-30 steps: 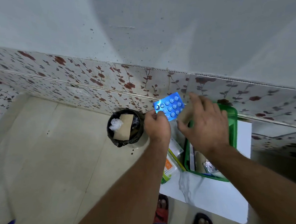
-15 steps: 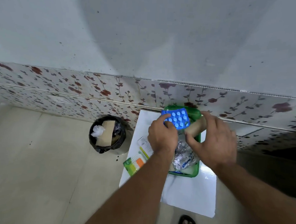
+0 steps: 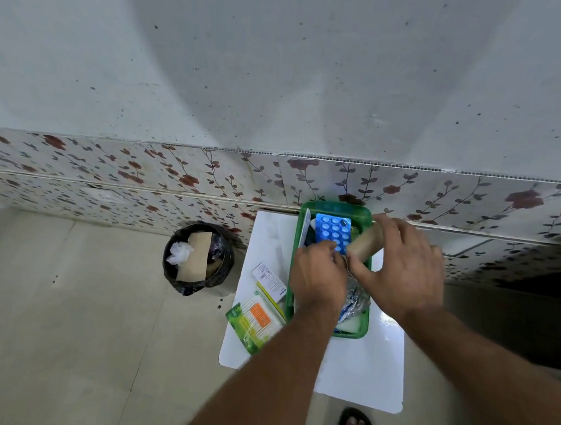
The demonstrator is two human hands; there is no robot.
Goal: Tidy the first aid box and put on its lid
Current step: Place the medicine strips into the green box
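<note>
Head view, from the left: a black-lined waste bin (image 3: 198, 260) stands on the floor with cardboard and a white wad in it, well apart from the work. Next is the small white table (image 3: 361, 375), where a white carton (image 3: 269, 281) and a green-and-orange packet (image 3: 255, 322) lie just outside the box, the packet overhanging the table's left edge. The green first aid box (image 3: 335, 206) sits at the table's far side against the flowered wall, no lid in sight. The left hand (image 3: 318, 277) is closed on the near edge of a blue blister pack (image 3: 333, 231), holding it over the box's far end. The right hand (image 3: 403, 272) is curled around a tan bandage roll (image 3: 366, 242), just beside the pack. Silver foil strips (image 3: 354, 300) lie lower in the box. The step in hand looks like packing items inside; next, both pieces likely need laying flat so they sit below the rim, then the carton and packet brought in before any lid goes on.
</note>
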